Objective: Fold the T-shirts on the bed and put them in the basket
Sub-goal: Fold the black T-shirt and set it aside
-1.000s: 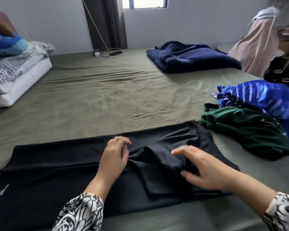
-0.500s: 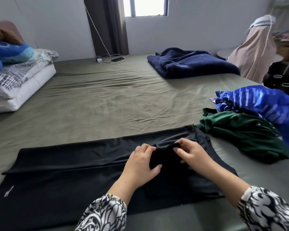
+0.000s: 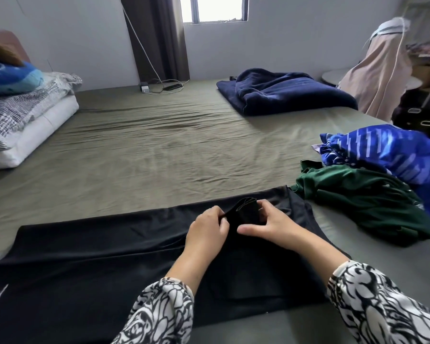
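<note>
A black T-shirt lies spread lengthwise across the near part of the olive bed sheet. My left hand and my right hand meet over its right part. Both pinch a raised fold of the black cloth between them, lifted a little off the shirt. A crumpled green T-shirt lies to the right, with a blue patterned T-shirt heaped behind it. No basket is in view.
A folded navy blanket lies at the far right of the bed. Stacked pillows and bedding sit at the left edge. A charger and cables lie by the curtain. A draped stand is at the right.
Both hands have come together from apart and gathered a fold of the black shirt, raising it slightly. The view has tilted down a little.
</note>
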